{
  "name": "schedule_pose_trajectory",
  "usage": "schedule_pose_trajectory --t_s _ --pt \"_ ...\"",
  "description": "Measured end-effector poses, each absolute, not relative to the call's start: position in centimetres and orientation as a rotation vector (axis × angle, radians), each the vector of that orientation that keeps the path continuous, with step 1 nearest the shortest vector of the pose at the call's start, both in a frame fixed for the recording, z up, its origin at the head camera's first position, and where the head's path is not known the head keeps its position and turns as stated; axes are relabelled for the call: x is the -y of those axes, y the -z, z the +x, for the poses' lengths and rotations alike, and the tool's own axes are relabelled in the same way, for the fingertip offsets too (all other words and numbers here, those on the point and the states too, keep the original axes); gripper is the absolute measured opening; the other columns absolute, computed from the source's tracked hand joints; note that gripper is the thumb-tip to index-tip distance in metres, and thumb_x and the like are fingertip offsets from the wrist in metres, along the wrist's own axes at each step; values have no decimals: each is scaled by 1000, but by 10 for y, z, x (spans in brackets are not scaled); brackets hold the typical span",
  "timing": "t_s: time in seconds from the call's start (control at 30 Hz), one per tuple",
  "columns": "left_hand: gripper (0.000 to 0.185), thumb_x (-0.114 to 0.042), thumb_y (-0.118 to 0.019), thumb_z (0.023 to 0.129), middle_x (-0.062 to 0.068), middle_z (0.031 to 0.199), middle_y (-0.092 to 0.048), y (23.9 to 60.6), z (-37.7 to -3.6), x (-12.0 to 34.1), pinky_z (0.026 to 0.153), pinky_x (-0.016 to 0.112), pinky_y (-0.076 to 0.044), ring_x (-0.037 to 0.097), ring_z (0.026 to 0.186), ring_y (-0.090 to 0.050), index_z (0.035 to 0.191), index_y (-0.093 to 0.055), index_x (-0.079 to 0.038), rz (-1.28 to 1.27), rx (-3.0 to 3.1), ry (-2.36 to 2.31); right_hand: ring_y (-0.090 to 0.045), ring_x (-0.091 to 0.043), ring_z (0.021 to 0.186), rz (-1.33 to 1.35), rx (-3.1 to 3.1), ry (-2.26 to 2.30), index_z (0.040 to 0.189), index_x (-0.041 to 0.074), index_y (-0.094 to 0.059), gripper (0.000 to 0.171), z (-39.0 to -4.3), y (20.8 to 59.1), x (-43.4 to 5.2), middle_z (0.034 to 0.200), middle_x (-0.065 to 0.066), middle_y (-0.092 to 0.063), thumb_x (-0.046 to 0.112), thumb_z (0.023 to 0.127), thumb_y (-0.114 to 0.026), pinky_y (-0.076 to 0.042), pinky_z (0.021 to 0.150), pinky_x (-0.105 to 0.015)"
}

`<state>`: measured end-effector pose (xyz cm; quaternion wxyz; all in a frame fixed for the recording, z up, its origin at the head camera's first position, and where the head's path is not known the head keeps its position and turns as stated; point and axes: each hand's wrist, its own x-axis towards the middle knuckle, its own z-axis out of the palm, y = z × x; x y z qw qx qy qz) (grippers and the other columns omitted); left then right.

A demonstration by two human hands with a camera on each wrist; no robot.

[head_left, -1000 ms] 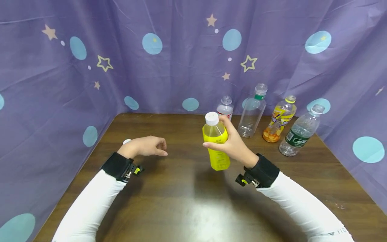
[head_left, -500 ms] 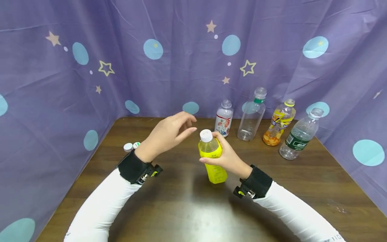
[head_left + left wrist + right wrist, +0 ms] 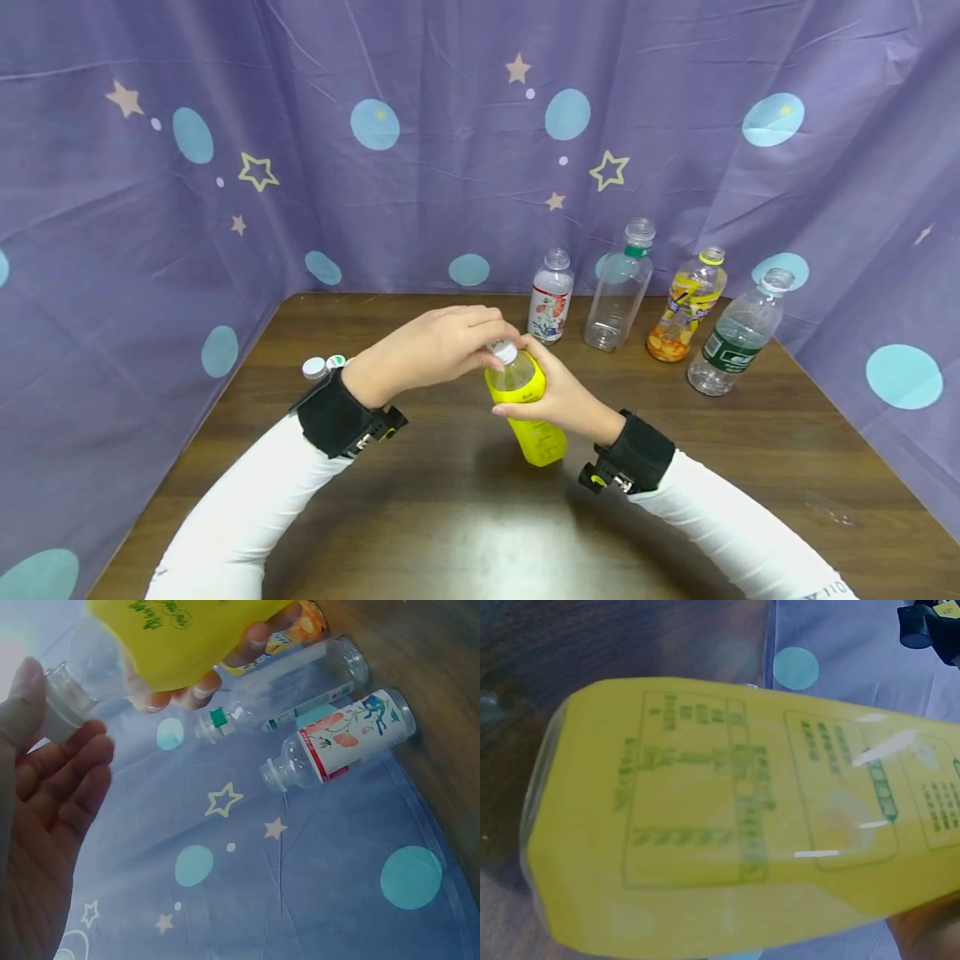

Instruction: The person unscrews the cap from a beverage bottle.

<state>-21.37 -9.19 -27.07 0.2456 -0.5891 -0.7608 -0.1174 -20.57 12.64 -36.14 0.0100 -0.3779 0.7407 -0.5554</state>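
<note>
A plastic bottle [image 3: 542, 440] with a yellow sleeve label leans a little to the left above the table, its top toward the left hand. My right hand [image 3: 566, 398] grips it round the upper body. The thumb and fingers of my left hand [image 3: 435, 343] pinch its white cap [image 3: 504, 351]. In the left wrist view the cap [image 3: 66, 712] sits on the neck, between the thumb and the curled fingers. The yellow label [image 3: 705, 810] fills most of the right wrist view, which hides nearly all of the right hand.
Behind stand several uncapped bottles: a small one with a red-and-white label [image 3: 551, 310], a tall clear one [image 3: 617, 302], one with a yellow-orange label [image 3: 684, 310] and one with a green label [image 3: 731, 346]. Loose caps [image 3: 315, 367] lie left on the wooden table [image 3: 420, 517].
My left hand has come from the left side over to the bottle and taken hold of its cap. The bottle has been lowered and tilted toward the left hand.
</note>
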Motion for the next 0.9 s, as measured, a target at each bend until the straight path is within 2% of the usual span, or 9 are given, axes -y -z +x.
schedule_pose_trajectory --t_s 0.23,0.47,0.77,0.9 --pt "32 -27 -68 86 1 94 -61 273 -217 95 80 23 -48 13 84 -55 110 -61 -6 -1567 2056 354 -63 -18 88 -1231 -2412 1670 124 10 -41 64 -212 356 -123 107 -11 -62 9 76 -82 -57 75 -32" --pt "31 -24 -67 89 1 94 -61 281 -216 95 84 24 -49 14 86 -57 112 -61 -5 -1474 2089 315 -64 -17 83 -1236 -2559 1573 124 6 -42 64 -214 351 -121 104 -12 -64 8 74 -83 -56 72 -28" --pt "27 -24 -65 91 4 97 -62 294 -214 88 90 30 -50 19 92 -61 107 -58 -4 -1252 2160 274 -62 -14 80 -1164 -2815 1395 126 5 -45 68 -216 348 -121 101 -9 -64 22 74 -85 -55 69 -26" --pt "23 -27 -60 96 3 95 -61 297 -211 84 87 30 -50 17 89 -60 105 -56 -6 -1156 2286 353 -62 -13 79 -1124 -2890 1303 126 5 -45 69 -217 347 -121 100 -8 -64 28 74 -84 -55 69 -26"
